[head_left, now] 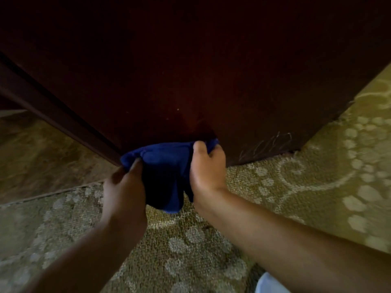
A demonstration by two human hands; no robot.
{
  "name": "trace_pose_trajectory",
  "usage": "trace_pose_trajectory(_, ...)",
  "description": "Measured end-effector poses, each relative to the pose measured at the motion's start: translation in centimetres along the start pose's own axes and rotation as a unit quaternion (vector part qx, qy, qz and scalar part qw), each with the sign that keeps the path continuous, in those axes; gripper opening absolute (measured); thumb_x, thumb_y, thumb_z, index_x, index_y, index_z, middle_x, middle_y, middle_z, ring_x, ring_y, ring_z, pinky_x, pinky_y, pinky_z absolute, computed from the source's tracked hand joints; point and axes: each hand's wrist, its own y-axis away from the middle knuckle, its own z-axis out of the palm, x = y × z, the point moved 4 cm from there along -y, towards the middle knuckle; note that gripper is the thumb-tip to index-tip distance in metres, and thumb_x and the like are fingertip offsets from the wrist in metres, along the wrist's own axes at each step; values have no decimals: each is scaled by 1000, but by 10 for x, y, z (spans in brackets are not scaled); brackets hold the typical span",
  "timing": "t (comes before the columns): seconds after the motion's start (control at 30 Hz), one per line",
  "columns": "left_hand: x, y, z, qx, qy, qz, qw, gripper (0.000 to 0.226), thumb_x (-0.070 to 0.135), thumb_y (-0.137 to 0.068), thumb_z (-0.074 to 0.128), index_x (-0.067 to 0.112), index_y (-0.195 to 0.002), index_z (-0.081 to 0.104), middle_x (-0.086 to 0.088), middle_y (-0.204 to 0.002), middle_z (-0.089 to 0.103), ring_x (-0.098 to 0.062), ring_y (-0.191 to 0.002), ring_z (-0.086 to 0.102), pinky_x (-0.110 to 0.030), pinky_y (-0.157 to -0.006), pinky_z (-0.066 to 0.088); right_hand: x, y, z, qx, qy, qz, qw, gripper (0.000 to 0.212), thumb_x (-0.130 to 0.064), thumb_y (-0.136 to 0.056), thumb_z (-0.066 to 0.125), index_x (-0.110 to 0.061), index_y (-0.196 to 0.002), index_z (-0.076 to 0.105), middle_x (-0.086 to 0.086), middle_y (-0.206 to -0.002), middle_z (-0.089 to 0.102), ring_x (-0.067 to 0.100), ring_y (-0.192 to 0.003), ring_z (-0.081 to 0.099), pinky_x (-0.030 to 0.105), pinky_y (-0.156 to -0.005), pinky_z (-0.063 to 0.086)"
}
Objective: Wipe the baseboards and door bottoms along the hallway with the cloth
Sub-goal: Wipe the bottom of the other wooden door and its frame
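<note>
Head view: dark door [190, 70] meets patterned carpet [317, 176]. Against its bottom edge hangs the blue cloth [165, 166], soft, light, floppy. Left hand [124, 191] and right hand [206, 166] each pinch an upper corner; bunching it would likely wipe better.

A dark reddish-brown wooden door [190, 70] fills the upper view in front of me, dim and almost black towards its top. Thin pale scratches [266, 146] mark its lower right corner. A dark brown wooden door frame [53, 111] slants along its left side. Below me lies an olive-green woven carpet with pale dots and swirls [317, 187], lit brightest at the right. Left of a thin dark seam [53, 192], a duller brown stretch of floor [42, 155] lies in shadow
</note>
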Motion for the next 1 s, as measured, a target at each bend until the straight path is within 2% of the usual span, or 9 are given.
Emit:
trace_pose_trajectory(0.07, -11, 14, 25, -17, 14, -76, 997, 18, 23, -99, 50, 13, -110, 60, -6, -105, 68, -21, -91, 66, -36, -76, 52, 27, -22, -17, 29, -6, 81, 996, 34, -24, -94, 48, -10, -125, 51, 13, -115, 62, 35, -107, 61, 49, -99, 48)
trace_pose_trajectory(0.17, -30, 27, 56, -14, -22, -195, 981, 27, 17, -101, 42, 4, -123, 52, -19, -125, 59, -33, -117, 57, -42, -87, 48, 57, -41, -33, 37, 10, 181, 983, 36, -15, -96, 44, -6, -131, 48, 16, -121, 60, 36, -108, 59, 50, -100, 48)
trace_pose_trajectory(0.3, -58, 6, 56, 80, -12, -201, 976, 42, 29, -96, 47, 8, -131, 49, -15, -134, 56, -37, -117, 58, -46, -91, 51, 60, -48, -38, 51, 4, 179, 983, 37, -12, -98, 45, -5, -135, 45, 15, -125, 57, 34, -112, 57, 44, -99, 48)
trace_pose_trajectory(0.4, -27, 36, 66, 150, 28, -161, 975, 42, 33, -91, 56, 8, -125, 52, -13, -125, 58, -37, -110, 60, -55, -96, 49, 39, -43, -47, 103, -29, 141, 984, 31, -23, -90, 56, -9, -118, 54, 9, -101, 61, 32, -97, 61, 43, -88, 51)
trace_pose_trajectory(0.5, 14, 67, 92, 102, 54, -82, 990, 12, 30, -94, 55, 19, -91, 56, 0, -101, 63, -24, -96, 63, -46, -92, 51, -5, -38, -59, 122, -104, 59, 985, 19, -24, -86, 55, -11, -99, 60, 4, -82, 59, 25, -72, 58, 38, -65, 46)
trace_pose_trajectory(0.6, 28, 86, 104, 29, 38, -49, 998, 23, 26, -99, 50, 27, -77, 54, 12, -80, 55, -7, -74, 55, -33, -75, 48, -18, -33, -71, 75, -138, -13, 988, 6, -20, -91, 52, -21, -87, 56, 1, -76, 53, 23, -70, 53, 39, -66, 40)
trace_pose_trajectory(0.67, 17, 80, 107, 20, 38, -87, 995, 12, 24, -100, 50, 21, -96, 61, 12, -91, 56, -9, -83, 57, -33, -79, 49, -8, -36, -75, 39, -112, -2, 993, 9, -23, -95, 48, -27, -98, 56, 3, -90, 58, 25, -82, 58, 43, -73, 45)
trace_pose_trajectory(0.77, -19, 58, 115, 6, 30, -181, 983, 36, 18, -99, 53, 10, -134, 50, 1, -118, 51, -23, -115, 55, -37, -90, 46, 22, -53, -89, 48, -89, 65, 993, 18, -18, -99, 47, -26, -114, 52, 9, -111, 62, 32, -101, 62, 48, -90, 50)
trace_pose_trajectory(1.0, -58, 53, 138, 42, 47, -240, 969, 47, 30, -99, 50, 15, -143, 42, -11, -147, 45, -34, -128, 49, -48, -102, 44, 37, -65, -108, 87, -60, 120, 987, 24, -8, -98, 48, -6, -121, 51, 23, -118, 57, 32, -106, 58, 43, -95, 46)
